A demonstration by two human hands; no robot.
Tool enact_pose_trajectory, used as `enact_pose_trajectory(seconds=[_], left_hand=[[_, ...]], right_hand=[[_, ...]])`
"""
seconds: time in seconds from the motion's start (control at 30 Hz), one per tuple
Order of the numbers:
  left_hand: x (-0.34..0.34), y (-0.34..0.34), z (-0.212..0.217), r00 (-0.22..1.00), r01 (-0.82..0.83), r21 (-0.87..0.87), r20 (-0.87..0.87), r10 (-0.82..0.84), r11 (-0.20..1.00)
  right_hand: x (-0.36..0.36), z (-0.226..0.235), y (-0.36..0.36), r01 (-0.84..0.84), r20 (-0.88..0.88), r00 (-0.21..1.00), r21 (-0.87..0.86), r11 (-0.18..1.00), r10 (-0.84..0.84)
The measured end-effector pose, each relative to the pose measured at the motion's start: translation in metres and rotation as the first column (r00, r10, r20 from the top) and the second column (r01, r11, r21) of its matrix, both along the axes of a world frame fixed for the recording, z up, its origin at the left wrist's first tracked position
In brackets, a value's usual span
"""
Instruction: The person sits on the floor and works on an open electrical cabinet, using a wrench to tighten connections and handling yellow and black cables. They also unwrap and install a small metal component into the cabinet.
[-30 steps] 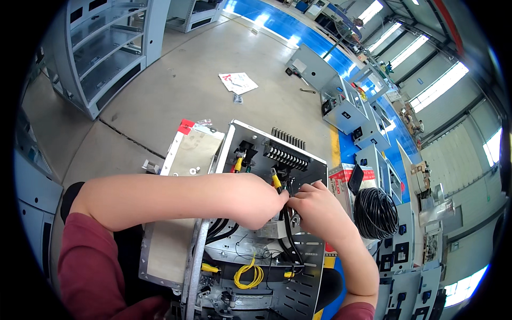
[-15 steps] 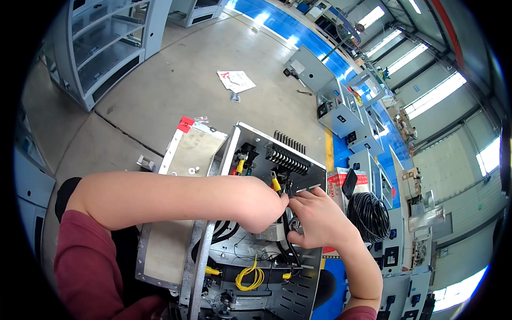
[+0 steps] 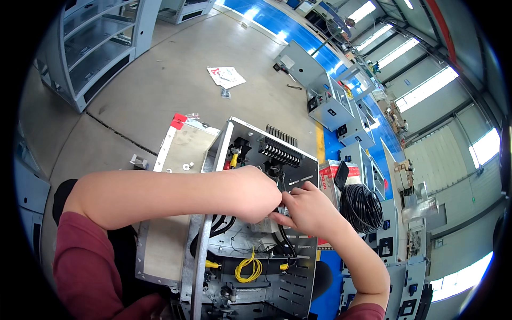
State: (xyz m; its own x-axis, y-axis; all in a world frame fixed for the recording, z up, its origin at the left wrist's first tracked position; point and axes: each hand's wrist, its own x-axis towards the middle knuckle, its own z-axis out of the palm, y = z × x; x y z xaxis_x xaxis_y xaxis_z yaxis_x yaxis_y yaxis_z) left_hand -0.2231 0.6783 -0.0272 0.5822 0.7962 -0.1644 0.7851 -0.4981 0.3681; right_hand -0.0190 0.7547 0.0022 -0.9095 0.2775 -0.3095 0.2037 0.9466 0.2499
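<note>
An open grey metal electrical cabinet (image 3: 234,128) lies on the floor below me, with a black terminal strip (image 3: 279,153), black cables (image 3: 218,226) and yellow wires (image 3: 246,268) inside. My left hand (image 3: 256,193) reaches across from the left and is closed over something small in the cabinet's middle. My right hand (image 3: 305,209) meets it from the right, fingers pinched at the same spot. What the fingers hold is hidden between the two hands.
A loose grey panel (image 3: 184,146) with a red tag lies left of the cabinet. A coil of black cable (image 3: 361,207) sits to the right. Grey cabinets (image 3: 330,104) line a blue floor strip beyond. Paper (image 3: 226,76) lies on the concrete. A shelf rack (image 3: 101,48) stands upper left.
Both hands have stayed together at the cabinet's middle. The right hand's fingers shifted slightly toward the left hand; the view tilted a little.
</note>
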Motion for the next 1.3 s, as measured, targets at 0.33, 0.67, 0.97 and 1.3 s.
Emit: enact_pose_trajectory(seconds=[0.33, 0.67, 0.97, 1.3], left_hand=[[0.0, 0.0, 0.004, 0.999, -0.038, -0.024, -0.028, 0.037, 0.999], [-0.002, -0.003, 0.009, 0.998, -0.058, -0.109, -0.037, 0.055, 0.992], [0.001, -0.004, 0.007, 0.997, 0.001, -0.059, -0.082, -0.005, 0.998], [0.008, -0.006, 0.017, 0.997, -0.041, -0.082, -0.072, 0.035, 0.996]], right_hand=[[0.002, 0.0, -0.002, 0.099, -0.098, 0.989, -0.13, 0.987, -0.113], [-0.015, 0.024, 0.008, 0.147, 0.149, 0.983, -0.293, 0.945, -0.106], [-0.011, 0.028, 0.04, 0.242, 0.002, 0.956, -0.566, 0.788, -0.292], [0.002, 0.014, 0.038, -0.037, -0.641, 0.761, 0.11, 0.993, 0.099]])
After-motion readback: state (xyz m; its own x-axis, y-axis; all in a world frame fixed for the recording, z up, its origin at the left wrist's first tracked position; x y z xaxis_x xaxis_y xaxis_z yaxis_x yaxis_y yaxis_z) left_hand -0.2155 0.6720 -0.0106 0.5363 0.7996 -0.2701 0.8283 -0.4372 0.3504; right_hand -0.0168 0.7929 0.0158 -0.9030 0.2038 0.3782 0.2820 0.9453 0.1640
